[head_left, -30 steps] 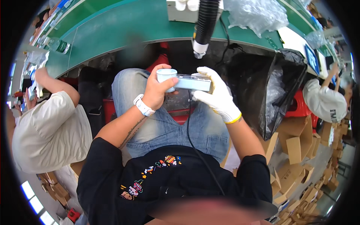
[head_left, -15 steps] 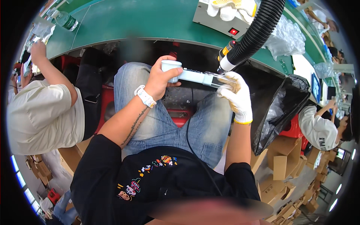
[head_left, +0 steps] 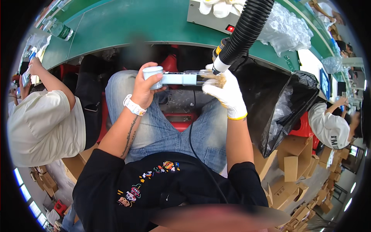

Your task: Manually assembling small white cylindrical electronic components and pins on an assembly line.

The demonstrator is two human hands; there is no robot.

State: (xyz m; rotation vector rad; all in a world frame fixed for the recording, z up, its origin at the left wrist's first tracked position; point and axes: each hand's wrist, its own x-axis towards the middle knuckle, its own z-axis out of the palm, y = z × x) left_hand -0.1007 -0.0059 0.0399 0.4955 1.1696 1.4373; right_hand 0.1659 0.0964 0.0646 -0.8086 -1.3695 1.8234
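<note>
My bare left hand (head_left: 144, 89) is wrapped round the cylindrical end of a light blue device (head_left: 178, 79), whose kind I cannot make out. Its narrower body lies level above my lap and points right, where a clear plastic part (head_left: 204, 77) extends from it. My right hand (head_left: 228, 92), in a white glove with yellowish fingers, is closed round that clear end. The pale tip of a black corrugated hose (head_left: 247, 34) comes down right beside the gloved fingers and partly hides them.
A grey metal box (head_left: 208, 21) with a lit red switch and gloves on top stands on the green table (head_left: 116, 23). Crumpled clear plastic bags (head_left: 288, 29) lie right of it. A black bin bag (head_left: 276, 112) hangs by my right knee. Co-workers sit on both sides.
Both hands have moved left with the device, which now lies nearly level. The gloved hand and clear end are now under the hose tip. The view has shifted somewhat too.
</note>
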